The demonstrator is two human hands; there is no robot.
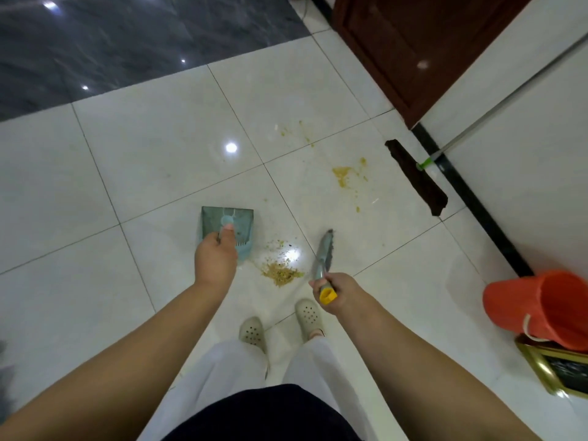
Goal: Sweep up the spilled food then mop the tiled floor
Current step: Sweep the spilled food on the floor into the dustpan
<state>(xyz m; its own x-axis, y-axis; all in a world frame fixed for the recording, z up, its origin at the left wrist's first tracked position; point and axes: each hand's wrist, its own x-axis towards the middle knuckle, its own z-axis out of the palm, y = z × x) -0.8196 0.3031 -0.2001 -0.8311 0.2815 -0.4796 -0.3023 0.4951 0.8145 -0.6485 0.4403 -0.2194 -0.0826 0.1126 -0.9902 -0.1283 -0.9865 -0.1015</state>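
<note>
My left hand [216, 257] grips the handle of a teal dustpan [237, 219] that rests on the white tiled floor [143, 173]. My right hand [337, 292] holds a grey hand broom [324, 253] with a yellow handle end, its bristles down on the floor. A small heap of yellowish spilled food [281, 273] lies between dustpan and broom, just ahead of my feet. More food smears [345, 176] and specks [294, 130] lie farther out on the tiles. A mop [416, 176] with a dark flat head and a metal pole leans against the right wall.
An orange bucket [541, 308] lies tipped by the right wall, beside a gold-framed picture [560, 369]. A dark wooden door [413, 49] stands at the upper right. Dark marble flooring [111, 43] begins at the upper left. My shoes [254, 332] are close behind the heap.
</note>
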